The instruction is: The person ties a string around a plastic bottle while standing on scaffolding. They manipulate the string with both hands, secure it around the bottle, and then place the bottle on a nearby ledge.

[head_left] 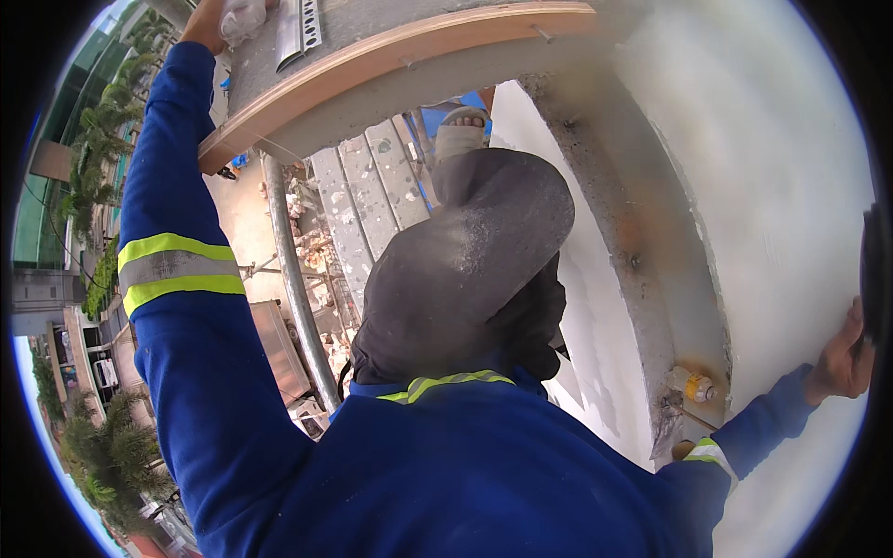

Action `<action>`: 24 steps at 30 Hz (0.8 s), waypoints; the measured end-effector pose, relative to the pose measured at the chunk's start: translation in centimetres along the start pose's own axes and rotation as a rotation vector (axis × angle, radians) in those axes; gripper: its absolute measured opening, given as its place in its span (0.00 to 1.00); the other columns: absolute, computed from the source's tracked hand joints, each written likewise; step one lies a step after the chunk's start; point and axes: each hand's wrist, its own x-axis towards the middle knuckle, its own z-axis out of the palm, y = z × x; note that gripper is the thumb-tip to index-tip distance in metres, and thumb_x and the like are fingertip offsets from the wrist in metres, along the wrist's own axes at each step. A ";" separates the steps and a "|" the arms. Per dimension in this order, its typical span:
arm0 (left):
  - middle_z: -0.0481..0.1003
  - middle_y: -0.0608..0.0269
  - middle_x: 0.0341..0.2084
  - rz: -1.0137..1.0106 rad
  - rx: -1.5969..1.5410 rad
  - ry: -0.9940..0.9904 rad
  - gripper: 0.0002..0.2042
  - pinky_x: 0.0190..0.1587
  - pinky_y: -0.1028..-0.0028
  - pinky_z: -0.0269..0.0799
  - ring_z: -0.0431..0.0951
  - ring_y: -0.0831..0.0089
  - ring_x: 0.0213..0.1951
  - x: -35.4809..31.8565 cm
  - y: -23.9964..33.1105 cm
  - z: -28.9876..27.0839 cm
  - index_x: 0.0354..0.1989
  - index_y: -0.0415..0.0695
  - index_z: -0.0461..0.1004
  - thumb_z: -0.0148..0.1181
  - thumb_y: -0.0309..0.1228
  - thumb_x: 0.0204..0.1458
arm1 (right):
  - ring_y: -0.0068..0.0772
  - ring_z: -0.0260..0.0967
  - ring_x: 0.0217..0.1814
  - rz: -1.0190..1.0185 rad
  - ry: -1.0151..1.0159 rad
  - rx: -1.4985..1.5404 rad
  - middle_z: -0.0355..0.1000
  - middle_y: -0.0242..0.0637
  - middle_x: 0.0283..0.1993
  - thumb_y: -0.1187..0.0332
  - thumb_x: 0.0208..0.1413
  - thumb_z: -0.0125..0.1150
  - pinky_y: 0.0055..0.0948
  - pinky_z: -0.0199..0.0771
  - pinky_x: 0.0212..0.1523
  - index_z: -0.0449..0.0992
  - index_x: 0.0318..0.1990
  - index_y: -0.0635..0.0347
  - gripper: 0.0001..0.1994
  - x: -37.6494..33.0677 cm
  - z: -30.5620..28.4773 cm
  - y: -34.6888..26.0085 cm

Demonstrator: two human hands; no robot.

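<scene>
Your left hand (pixel 206 23), upper left of frame, clamps crumpled white wad (pixel 244 17) on ledge (pixel 391 56), bracing you; right hand (pixel 842 358), right edge, presses dark pad (pixel 874 270) against white wall (pixel 772 167), grip closure unclear.

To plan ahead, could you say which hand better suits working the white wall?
Probably the right hand: it lies on the white wall by a dark pad; the left hand is up at the ledge.

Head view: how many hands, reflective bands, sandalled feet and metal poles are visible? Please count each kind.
Hands: 2, the left hand and the right hand
Reflective bands: 3, the sleeve band, the collar band and the cuff band
Sandalled feet: 1, the foot in a sandal
Metal poles: 1, the metal pole
Total: 7
</scene>
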 end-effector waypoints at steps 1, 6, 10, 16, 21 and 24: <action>0.77 0.50 0.40 0.003 -0.001 0.002 0.26 0.43 0.70 0.82 0.83 0.64 0.38 0.0 0.0 0.1 0.54 0.38 0.69 0.64 0.44 0.54 | 0.38 0.80 0.34 0.010 -0.020 0.008 0.80 0.49 0.36 0.78 0.57 0.64 0.27 0.81 0.34 0.81 0.38 0.72 0.06 -0.2 -0.1 0.2; 0.77 0.50 0.41 0.008 0.000 0.051 0.27 0.42 0.70 0.82 0.83 0.64 0.37 -0.2 0.0 0.2 0.54 0.38 0.69 0.64 0.45 0.54 | 0.41 0.82 0.40 0.011 -0.035 -0.008 0.81 0.49 0.41 0.78 0.60 0.61 0.29 0.85 0.38 0.82 0.41 0.68 0.06 -0.4 0.0 0.3; 0.77 0.51 0.40 0.002 0.025 0.028 0.28 0.40 0.71 0.83 0.83 0.64 0.37 -0.6 0.2 0.5 0.55 0.38 0.68 0.65 0.47 0.53 | 0.41 0.82 0.40 0.024 -0.070 -0.076 0.81 0.49 0.41 0.79 0.60 0.60 0.28 0.84 0.39 0.82 0.41 0.69 0.06 -0.3 0.0 -0.4; 0.77 0.54 0.37 0.023 0.036 0.079 0.28 0.36 0.73 0.83 0.83 0.66 0.35 -2.9 1.1 2.5 0.52 0.39 0.69 0.66 0.48 0.51 | 0.40 0.81 0.37 0.072 -0.020 -0.054 0.80 0.50 0.38 0.82 0.60 0.59 0.26 0.83 0.36 0.81 0.39 0.72 0.05 0.0 0.5 -1.6; 0.78 0.53 0.37 -0.015 0.080 -0.003 0.28 0.35 0.73 0.83 0.83 0.68 0.35 -4.4 2.0 4.6 0.50 0.38 0.69 0.67 0.48 0.50 | 0.38 0.80 0.36 0.151 -0.060 -0.101 0.80 0.47 0.37 0.82 0.60 0.58 0.25 0.81 0.35 0.80 0.39 0.73 0.05 -0.1 0.4 -2.2; 0.79 0.51 0.37 -0.093 0.076 0.006 0.28 0.35 0.73 0.83 0.84 0.67 0.33 -4.6 2.4 5.0 0.52 0.37 0.69 0.67 0.46 0.51 | 0.36 0.79 0.36 0.180 -0.049 -0.165 0.80 0.46 0.37 0.82 0.61 0.57 0.24 0.80 0.34 0.80 0.38 0.72 0.05 0.4 0.9 -2.9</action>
